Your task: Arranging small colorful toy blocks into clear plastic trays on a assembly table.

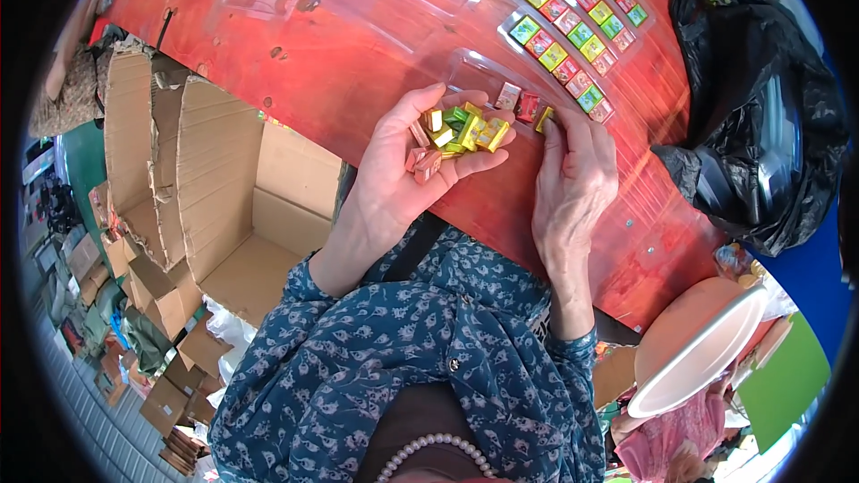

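Item: small wrapped blocks (pixel 458 131), yellow, green and reddish, a loose heap lying in my left hand (pixel 407 156). That hand is palm up and cupped, fingers half curled about the heap, resting above the near edge of the red table (pixel 358 45).

Item: clear plastic tray (pixel 573 54), moulded with rows of little pockets, lying on the red table. All places below are given from this tray.
- Far end of the tray: pockets filled with blocks in green, yellow, red and pink, set in two double rows.
- Near end of the tray: a few pockets filled, among them a pink block (pixel 508 95) and a red block (pixel 528 107); the pockets just beside them on my left show bare.
- At the near end: my right hand (pixel 573 174), palm down, fingertips pinched on a yellow block (pixel 544 118) that sits at the tray's last row. My left hand is just beside it, the two hands close but not touching.
- Right of the tray: a black plastic bag (pixel 761 116), crumpled, on the table's edge.
- Left of the tray, past the table's edge and lower: an open cardboard box (pixel 224 188), flaps spread.
- Nearer to me than the tray, on the right: a white round plate (pixel 698 353), tilted.
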Tool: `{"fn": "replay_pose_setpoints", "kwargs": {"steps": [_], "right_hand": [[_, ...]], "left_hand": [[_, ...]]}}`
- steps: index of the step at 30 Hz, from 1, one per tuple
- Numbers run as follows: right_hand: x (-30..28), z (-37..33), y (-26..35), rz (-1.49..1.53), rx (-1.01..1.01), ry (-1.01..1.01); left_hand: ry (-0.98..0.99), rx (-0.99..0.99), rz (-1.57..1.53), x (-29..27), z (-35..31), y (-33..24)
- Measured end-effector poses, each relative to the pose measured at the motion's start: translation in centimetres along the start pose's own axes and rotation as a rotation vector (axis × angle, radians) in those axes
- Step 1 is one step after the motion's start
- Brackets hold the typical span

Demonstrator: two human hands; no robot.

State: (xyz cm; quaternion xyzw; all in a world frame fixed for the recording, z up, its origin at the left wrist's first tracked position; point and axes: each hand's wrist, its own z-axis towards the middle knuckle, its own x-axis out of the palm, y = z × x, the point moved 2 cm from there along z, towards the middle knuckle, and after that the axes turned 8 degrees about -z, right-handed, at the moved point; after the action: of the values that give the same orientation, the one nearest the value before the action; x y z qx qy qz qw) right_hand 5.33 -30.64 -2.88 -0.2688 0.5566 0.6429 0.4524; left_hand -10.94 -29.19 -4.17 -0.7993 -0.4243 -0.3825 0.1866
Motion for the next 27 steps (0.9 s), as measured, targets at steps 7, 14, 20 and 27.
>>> {"fn": "replay_pose_setpoints", "kwargs": {"steps": [7, 14, 20, 27], "right_hand": [[0.7, 0.0, 0.4, -0.052, -0.039, -0.038], [0.8, 0.6, 0.6, -0.037, -0.221, 0.024], [0.7, 0.8, 0.8, -0.035, -0.22, -0.011], [-1.0, 0.1, -0.1, -0.017, -0.044, -0.009]], "left_hand": [[-0.028, 0.022, 0.0, -0.2, 0.1, 0.0], [-0.028, 0.023, -0.004, 0.0, -0.2, -0.1], [-0.013, -0.004, 0.012, 0.2, -0.1, 0.0], [-0.017, -0.002, 0.022, 0.1, 0.1, 0.1]]}}
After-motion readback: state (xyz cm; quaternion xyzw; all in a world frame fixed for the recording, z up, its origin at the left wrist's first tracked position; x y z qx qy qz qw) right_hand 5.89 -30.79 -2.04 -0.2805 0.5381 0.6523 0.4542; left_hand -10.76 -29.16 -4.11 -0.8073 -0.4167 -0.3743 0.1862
